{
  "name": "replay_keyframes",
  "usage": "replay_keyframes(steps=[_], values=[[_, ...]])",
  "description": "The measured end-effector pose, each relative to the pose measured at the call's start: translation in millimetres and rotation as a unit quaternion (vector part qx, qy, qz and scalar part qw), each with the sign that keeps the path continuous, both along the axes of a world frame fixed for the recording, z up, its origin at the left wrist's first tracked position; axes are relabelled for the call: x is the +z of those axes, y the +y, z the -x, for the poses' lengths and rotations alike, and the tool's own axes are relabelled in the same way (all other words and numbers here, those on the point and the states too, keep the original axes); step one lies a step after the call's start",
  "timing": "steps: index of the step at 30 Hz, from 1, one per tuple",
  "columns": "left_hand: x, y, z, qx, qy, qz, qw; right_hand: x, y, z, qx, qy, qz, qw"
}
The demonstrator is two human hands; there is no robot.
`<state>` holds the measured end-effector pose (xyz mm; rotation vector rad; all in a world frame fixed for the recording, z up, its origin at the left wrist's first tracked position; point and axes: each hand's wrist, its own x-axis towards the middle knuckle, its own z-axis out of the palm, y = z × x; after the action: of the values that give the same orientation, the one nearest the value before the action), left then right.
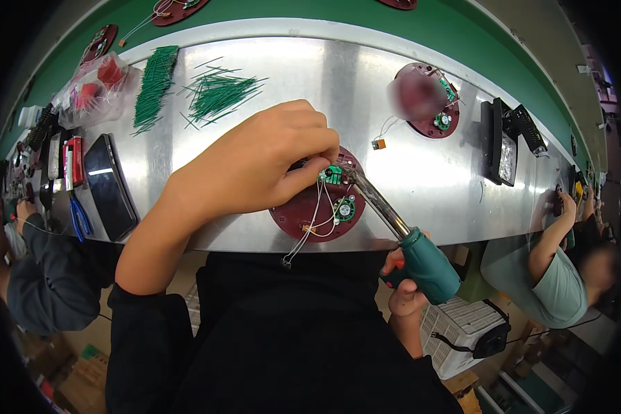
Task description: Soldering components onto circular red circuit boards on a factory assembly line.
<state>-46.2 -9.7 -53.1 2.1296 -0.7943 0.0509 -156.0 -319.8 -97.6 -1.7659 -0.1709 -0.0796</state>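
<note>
A round dark-red plastic base (293, 215) lies on the metal table in front of me, carrying a small green circuit board (333, 176) and a round green part (345, 209). Thin white wires (317, 215) run from the board to a small connector over the table's front edge. My left hand (265, 162) reaches across the base, thumb and fingers pinched beside the board; what they pinch is hidden. In my right hand (405, 295) is a green soldering gun (429, 265) with a red trigger. Its metal tip meets or nearly meets the board's right side.
Another red base (431, 100) sits farther right, with a black tray (501, 141) beyond it. Green sticks (221, 93) lie in piles at the back left. At left are a phone (110, 186), blue-handled pliers (80, 217) and a plastic bag (93, 90). Co-workers sit on both sides.
</note>
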Motion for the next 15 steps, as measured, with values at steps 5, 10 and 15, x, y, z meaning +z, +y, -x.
replay_keyframes(steps=[5, 10, 15], values=[[-1.0, 0.3, -1.3, 0.006, -0.012, -0.006, 1.000, -7.2, -6.8, -2.7, 0.019, -0.031, 0.011, 0.999], [-0.9, 0.1, -0.8, 0.016, -0.020, -0.017, 1.000, -0.9, 0.1, -4.1, 0.008, -0.026, 0.025, 0.999], [0.3, 0.4, -0.2, 0.023, -0.029, -0.022, 0.999, -5.8, -6.4, -1.2, 0.016, -0.026, 0.026, 0.999]])
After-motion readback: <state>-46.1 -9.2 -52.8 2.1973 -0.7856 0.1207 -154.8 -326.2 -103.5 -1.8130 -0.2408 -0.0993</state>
